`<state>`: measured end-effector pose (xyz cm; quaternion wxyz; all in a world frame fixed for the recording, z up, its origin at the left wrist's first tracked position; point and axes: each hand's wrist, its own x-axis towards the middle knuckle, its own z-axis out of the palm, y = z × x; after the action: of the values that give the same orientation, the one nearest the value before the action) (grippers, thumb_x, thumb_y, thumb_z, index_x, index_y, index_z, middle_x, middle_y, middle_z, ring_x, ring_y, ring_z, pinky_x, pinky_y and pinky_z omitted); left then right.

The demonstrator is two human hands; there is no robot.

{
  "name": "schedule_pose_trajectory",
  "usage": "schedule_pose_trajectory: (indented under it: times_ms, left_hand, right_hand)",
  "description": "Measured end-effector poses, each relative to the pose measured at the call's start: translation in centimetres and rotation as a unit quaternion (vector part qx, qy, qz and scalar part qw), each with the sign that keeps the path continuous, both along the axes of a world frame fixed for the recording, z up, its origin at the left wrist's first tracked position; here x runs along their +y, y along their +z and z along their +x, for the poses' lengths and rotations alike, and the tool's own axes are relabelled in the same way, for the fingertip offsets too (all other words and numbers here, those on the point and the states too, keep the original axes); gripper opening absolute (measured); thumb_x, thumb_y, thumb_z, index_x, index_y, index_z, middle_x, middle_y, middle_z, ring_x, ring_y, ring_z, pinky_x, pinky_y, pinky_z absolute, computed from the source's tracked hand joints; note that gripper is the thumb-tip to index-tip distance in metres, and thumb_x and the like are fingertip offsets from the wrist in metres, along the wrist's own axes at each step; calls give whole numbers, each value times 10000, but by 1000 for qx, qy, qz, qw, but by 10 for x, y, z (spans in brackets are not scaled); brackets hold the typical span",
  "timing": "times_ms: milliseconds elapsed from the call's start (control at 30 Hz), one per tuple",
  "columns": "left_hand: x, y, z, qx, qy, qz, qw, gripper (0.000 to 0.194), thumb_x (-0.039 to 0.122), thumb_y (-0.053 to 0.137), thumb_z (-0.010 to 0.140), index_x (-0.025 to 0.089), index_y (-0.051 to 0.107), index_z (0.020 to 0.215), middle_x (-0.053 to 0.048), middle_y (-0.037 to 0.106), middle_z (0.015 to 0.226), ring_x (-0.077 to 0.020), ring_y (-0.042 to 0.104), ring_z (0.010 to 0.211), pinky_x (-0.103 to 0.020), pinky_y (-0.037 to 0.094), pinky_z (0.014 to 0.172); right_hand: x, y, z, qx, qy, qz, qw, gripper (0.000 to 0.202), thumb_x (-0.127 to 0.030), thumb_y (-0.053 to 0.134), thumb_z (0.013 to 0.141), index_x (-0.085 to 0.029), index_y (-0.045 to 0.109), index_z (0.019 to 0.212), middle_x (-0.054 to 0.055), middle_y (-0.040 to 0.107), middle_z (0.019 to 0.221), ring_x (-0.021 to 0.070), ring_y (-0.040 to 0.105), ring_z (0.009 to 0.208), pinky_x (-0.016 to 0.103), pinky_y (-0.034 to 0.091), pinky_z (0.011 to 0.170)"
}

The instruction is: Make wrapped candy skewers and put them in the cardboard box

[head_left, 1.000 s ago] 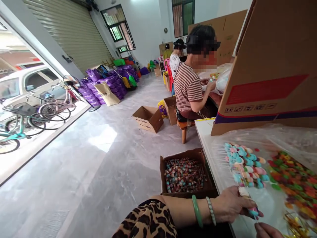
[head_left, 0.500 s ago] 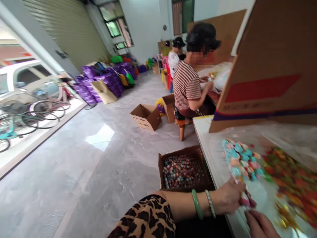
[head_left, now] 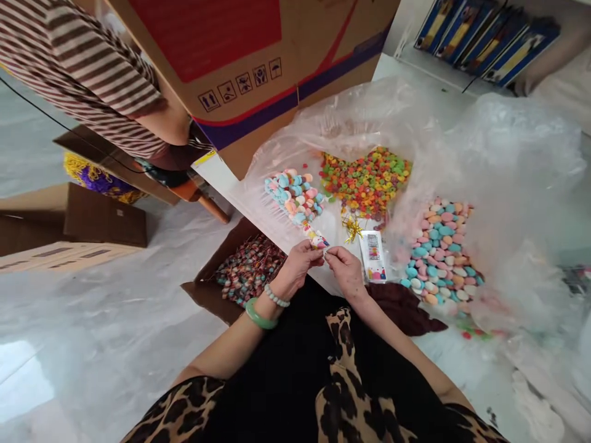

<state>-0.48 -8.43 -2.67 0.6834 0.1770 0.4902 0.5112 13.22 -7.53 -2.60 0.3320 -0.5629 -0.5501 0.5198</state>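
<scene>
My left hand (head_left: pixel 302 261) is closed around a small printed plastic bag (head_left: pixel 317 238), white with coloured print, its far end pointing at a pile of pastel egg-shaped sweets (head_left: pixel 298 195). My right hand (head_left: pixel 346 271) meets it fingertip to fingertip and pinches the near end of the bag. What fills the bag is mostly hidden by my fingers. Just beyond the right hand lie gold twist ties (head_left: pixel 352 229). Beside that hand rests a stack of flat printed bags (head_left: pixel 373 255).
Ring-shaped sweets (head_left: pixel 369 178) and more egg-shaped sweets (head_left: pixel 443 252) lie on clear plastic sheeting (head_left: pixel 498 178). A large cardboard box (head_left: pixel 258 37) stands behind them. Below the table edge, an open carton (head_left: pixel 203 295) holds many small filled packets. A co-worker in a striped shirt (head_left: pixel 101 67) sits at left.
My view has swung right and down, from the room to the table and my lap. Both hands are still together at the small plastic bag.
</scene>
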Motion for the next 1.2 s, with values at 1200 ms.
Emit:
schedule_pose_trajectory:
  times_ms: [1200]
  left_hand:
    - [-1, 7, -2, 15, -17, -36, 999, 376, 430, 826, 637, 145, 609, 753, -4, 601, 638, -101, 555, 555, -246, 422, 579]
  right_hand:
    - [-3, 0, 3, 83, -29, -7, 996, 86, -303, 583, 738, -218, 582, 734, -58, 517, 570, 110, 468, 498, 256, 403, 528]
